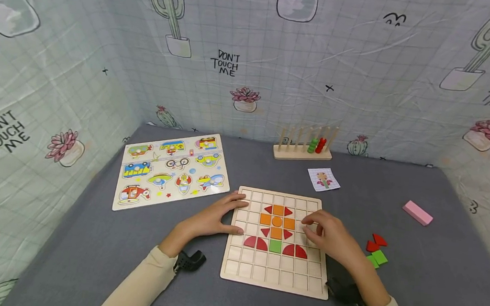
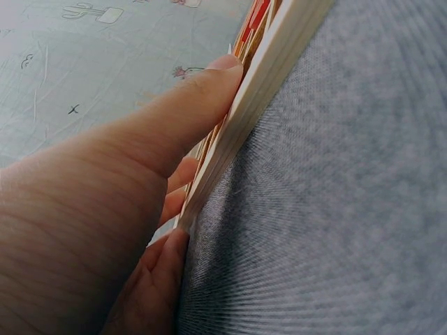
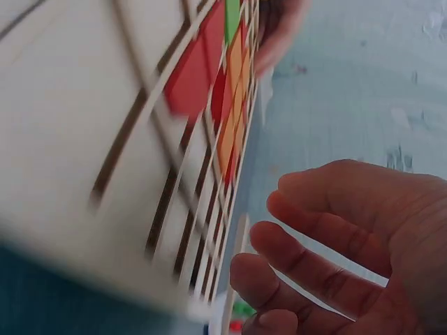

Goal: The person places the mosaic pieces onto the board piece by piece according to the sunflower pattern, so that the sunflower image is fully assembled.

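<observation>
A wooden grid board lies on the table, its middle cells filled with orange squares, an orange disc, small red wedges, red quarter circles and a green square. My left hand rests on the board's left edge, fingers and thumb spread along it. In the left wrist view the thumb lies over the rim. Above the right side of the board hovers my right hand. Its fingers are loosely bent, with nothing between them in the right wrist view.
Loose red pieces and green squares lie right of the board, with a pink block beyond. A flower pattern card and a peg stand with red and green beads are behind. A vehicle puzzle lies at left.
</observation>
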Action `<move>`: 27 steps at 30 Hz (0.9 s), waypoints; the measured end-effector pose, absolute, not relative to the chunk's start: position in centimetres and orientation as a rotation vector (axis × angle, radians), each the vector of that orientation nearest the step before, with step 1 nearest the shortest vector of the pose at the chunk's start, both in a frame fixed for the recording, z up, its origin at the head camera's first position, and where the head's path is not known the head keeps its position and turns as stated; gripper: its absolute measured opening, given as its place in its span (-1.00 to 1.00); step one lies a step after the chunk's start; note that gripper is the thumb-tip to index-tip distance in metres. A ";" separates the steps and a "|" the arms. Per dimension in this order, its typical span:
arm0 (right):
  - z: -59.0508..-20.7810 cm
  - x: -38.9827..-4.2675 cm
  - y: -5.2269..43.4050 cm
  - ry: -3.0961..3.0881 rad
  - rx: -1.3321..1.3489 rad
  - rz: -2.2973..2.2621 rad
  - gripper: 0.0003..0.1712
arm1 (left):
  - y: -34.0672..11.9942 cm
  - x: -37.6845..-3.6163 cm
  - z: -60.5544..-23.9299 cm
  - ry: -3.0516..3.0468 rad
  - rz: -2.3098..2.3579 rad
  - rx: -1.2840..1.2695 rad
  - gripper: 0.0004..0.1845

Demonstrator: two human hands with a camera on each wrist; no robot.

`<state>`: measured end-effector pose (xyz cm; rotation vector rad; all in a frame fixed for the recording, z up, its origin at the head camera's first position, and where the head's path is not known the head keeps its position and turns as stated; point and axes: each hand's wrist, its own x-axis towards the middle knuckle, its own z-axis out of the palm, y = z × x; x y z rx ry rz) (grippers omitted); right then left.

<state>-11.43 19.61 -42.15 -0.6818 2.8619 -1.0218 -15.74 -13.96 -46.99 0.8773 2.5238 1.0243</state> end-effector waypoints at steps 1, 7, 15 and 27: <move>-42.2 -11.3 20.2 2.881 -0.666 -1.015 -0.86 | -13.9 -15.7 -47.0 2.524 1.021 0.879 -0.22; -42.5 -10.9 23.3 2.981 -0.589 -0.966 -0.83 | -14.0 -15.8 -47.0 2.530 1.023 0.877 -0.22; -42.3 -10.7 26.9 3.033 -0.513 -0.915 -0.84 | -13.9 -15.6 -46.9 2.532 1.031 0.892 -0.23; -42.5 -10.5 30.8 2.987 -0.547 -0.877 -0.84 | -13.9 -15.7 -46.9 2.534 1.013 0.875 -0.21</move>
